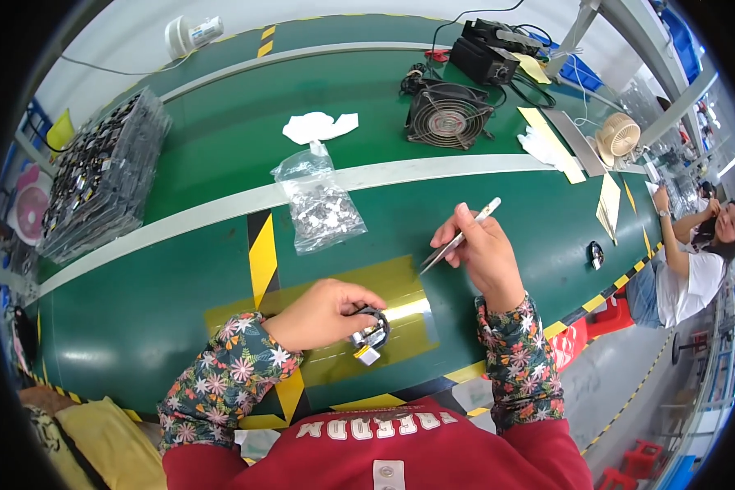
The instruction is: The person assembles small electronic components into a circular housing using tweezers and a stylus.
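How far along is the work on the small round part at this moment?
Done: little that shows; the round black part sits on the green table with a small yellow piece at its edge. In hand: the left hand grips the part while the right hand holds tweezers raised, tips empty as far as I can tell. Left: the bag of small metal pieces lies apart, and the trays are still stacked.

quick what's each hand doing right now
Left hand: closed on a small black round part.
Right hand: closed on tweezers.
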Demonstrator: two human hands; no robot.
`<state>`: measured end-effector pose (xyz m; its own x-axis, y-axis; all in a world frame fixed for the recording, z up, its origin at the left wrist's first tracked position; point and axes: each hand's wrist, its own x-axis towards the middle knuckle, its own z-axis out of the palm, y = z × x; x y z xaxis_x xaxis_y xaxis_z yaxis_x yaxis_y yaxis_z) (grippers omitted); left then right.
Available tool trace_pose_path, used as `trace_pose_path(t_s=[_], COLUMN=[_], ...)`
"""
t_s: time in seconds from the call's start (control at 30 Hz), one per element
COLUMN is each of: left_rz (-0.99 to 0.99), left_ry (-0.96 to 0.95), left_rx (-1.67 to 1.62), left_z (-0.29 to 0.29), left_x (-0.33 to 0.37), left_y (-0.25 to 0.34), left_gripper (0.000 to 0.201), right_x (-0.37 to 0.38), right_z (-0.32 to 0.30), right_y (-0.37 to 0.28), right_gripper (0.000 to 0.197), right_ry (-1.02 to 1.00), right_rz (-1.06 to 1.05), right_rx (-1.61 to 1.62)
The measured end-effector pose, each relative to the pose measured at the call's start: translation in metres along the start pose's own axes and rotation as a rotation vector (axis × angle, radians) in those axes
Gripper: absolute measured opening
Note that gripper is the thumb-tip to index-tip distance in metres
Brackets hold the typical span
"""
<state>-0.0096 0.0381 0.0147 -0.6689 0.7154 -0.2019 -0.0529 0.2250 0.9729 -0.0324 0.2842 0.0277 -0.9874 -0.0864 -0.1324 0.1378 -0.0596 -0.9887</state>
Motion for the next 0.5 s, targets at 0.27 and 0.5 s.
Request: trace_pose_path(t_s=[0.27, 0.5], left_rz=[0.002, 0.073], left_ry=[-0.028, -0.018], left_rx=[-0.043, 0.045], left_z=[-0.003, -0.003], left_x=[0.001, 0.0], left_y=[-0.007, -0.01], left_gripper=[0.019, 0.019], right_x=[0.006, 0.021], right_z=[0.04, 0.077], right_y=[-0.005, 0.014], right_gripper=[0.019, 0.026], right_ry=[-0.014, -0.335], right_rz=[-0.293, -0.861], right_rx=[-0.369, -1.201])
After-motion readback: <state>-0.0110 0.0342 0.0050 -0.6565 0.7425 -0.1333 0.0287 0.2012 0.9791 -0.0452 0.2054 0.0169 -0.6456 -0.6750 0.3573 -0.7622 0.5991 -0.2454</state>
